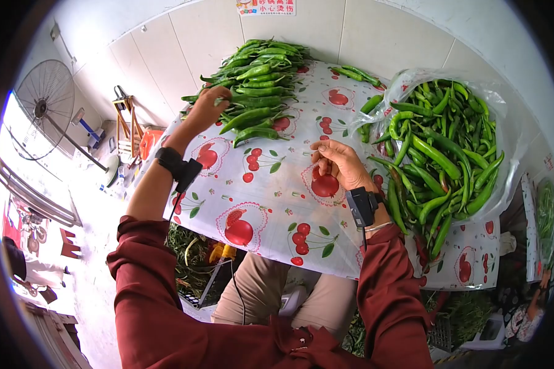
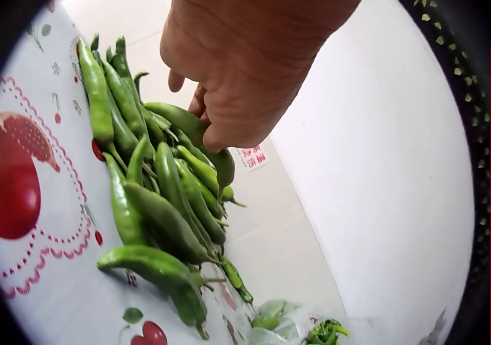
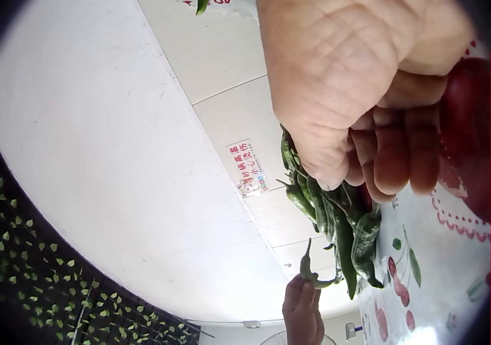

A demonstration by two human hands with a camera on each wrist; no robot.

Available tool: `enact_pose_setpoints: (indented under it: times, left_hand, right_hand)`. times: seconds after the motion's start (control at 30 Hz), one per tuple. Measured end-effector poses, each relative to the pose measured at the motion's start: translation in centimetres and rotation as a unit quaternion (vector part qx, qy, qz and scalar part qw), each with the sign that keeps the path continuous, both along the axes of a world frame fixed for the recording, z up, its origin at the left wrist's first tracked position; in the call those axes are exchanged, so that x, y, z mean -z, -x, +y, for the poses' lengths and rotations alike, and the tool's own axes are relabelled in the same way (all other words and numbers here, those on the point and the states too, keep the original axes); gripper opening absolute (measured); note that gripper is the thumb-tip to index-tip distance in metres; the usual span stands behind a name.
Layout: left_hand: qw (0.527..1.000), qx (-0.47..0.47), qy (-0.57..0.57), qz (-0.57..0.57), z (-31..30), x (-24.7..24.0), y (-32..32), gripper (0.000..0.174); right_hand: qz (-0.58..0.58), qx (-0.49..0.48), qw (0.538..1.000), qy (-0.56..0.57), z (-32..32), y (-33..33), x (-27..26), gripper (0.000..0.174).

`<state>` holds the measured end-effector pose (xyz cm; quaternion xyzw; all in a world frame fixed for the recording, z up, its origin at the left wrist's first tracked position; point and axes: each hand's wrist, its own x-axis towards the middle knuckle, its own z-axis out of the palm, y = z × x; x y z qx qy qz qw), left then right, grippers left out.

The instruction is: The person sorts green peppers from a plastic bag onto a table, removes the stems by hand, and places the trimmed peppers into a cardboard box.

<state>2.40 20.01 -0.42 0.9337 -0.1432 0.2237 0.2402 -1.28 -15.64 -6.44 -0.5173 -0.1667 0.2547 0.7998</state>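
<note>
2 heaps: stacked pile (image 1: 258,80) at 12 o'clock, likely done; bag (image 1: 406,80) of loose peppers (image 1: 443,160) at 3 o'clock, likely plenty left. Pinching 1 pepper (image 2: 180,119) at the pile's 9 o'clock edge with left hand (image 1: 206,107). Curling right hand (image 1: 338,163) fingers tight at centre, gripping nothing visible.

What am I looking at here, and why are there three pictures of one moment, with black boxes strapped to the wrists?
There is no machine here. A person in red sleeves works with bare hands at a table covered by a fruit-print cloth. The black boxes are small cameras. The wide picture comes from a camera on the head, and the other two look past each palm from the wrists. A pile of green peppers lies at the far edge, and a plastic bag on the right holds more. The left hand pinches one pepper at the pile. The right hand rests on the cloth with its fingers curled; nothing shows in it.
</note>
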Motion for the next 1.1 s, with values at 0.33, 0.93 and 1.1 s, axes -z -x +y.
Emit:
enact_pose_setpoints:
  times: [0.33, 0.93, 1.1]
  left_hand:
    - [0.997, -0.042, -0.057, -0.009, -3.7, 3.0, -0.6, 0.027]
    - [0.998, 0.004, 0.027, 0.057, -4.5, 2.6, 0.7, 0.032]
    - [0.999, 0.042, 0.013, 0.023, -5.3, 2.0, 1.3, 0.024]
  right_hand:
    - [0.003, 0.003, 1.0, 0.0, 0.1, 0.0, 0.1, 0.023]
    - [-0.004, 0.004, 1.0, 0.004, 0.0, -0.1, 0.4, 0.025]
    - [0.001, 0.007, 1.0, 0.007, 0.0, -0.1, 0.3, 0.025]
